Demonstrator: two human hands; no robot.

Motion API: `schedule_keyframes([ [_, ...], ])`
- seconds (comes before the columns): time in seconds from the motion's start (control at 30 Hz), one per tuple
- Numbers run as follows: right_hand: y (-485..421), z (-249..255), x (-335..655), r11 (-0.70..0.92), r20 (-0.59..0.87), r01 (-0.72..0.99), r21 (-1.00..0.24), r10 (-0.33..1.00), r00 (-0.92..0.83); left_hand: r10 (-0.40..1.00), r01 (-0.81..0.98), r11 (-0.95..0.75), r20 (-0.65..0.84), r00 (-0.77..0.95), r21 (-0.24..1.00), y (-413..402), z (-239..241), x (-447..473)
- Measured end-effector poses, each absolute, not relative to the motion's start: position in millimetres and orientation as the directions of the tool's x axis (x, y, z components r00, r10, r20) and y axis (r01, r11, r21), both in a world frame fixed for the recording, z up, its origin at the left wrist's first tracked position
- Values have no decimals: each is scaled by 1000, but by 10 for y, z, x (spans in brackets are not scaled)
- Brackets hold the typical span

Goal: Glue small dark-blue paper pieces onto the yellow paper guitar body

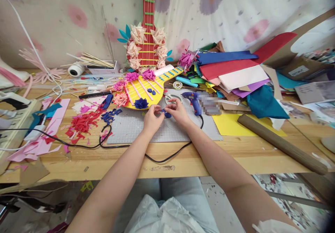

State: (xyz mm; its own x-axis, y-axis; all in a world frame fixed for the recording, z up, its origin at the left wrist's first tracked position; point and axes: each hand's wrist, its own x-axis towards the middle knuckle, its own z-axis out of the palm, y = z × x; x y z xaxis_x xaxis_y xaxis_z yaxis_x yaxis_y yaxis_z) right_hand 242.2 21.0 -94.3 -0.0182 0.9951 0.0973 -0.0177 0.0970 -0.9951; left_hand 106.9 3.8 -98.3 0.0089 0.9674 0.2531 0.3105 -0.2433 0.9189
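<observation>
Over the grey cutting mat (128, 132), my left hand (154, 119) and my right hand (178, 112) meet with fingertips pinched on small dark blue paper petals (166, 113). Which fingers bear on which petal is partly hidden. Just beyond them lies a yellow paper guitar (138, 92) trimmed with pink and coral paper flowers (121, 99). A dark blue paper flower (141, 103) sits on its near edge, and loose blue petals (151, 91) rest on its body. A blue glue gun (192, 100) is to the right of my right hand, near a roll of tape (173, 99).
A red paper guitar (148, 48) with pale flowers stands at the back. Red paper scraps (85, 121) lie left, coloured paper sheets (230, 69) pile up right. A black cord (167, 159) loops along the front. A brown roll (282, 144) crosses yellow paper (225, 125).
</observation>
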Motion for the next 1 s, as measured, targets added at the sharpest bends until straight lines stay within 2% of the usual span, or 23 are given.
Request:
schedule_keyframes([
  [0.17,184,-900,2461,55,60,-98,-994,997,-49,994,97,-100,103,-25,990,59,-994,1074],
  [0.43,149,-876,2459,113,112,-1,-994,986,-125,1000,5,-27,27,-7,1000,40,-936,1085],
  [0.5,132,-848,2464,147,146,-8,-989,981,-124,999,-67,40,-40,4,997,21,-868,1092],
  [0.6,88,-787,2496,207,210,-37,-978,965,-157,968,-219,239,-214,130,946,-29,-741,1093],
  [0.7,47,-753,2535,217,225,-59,-974,949,-222,922,-316,370,-302,244,874,-78,-650,1076],
  [0.9,44,-749,2590,215,216,-38,-976,935,-282,912,-378,404,-333,241,833,-90,-634,1027],
  [1.0,26,-652,2733,243,214,69,-968,933,-291,935,-361,350,-302,185,864,-87,-669,1035],
])
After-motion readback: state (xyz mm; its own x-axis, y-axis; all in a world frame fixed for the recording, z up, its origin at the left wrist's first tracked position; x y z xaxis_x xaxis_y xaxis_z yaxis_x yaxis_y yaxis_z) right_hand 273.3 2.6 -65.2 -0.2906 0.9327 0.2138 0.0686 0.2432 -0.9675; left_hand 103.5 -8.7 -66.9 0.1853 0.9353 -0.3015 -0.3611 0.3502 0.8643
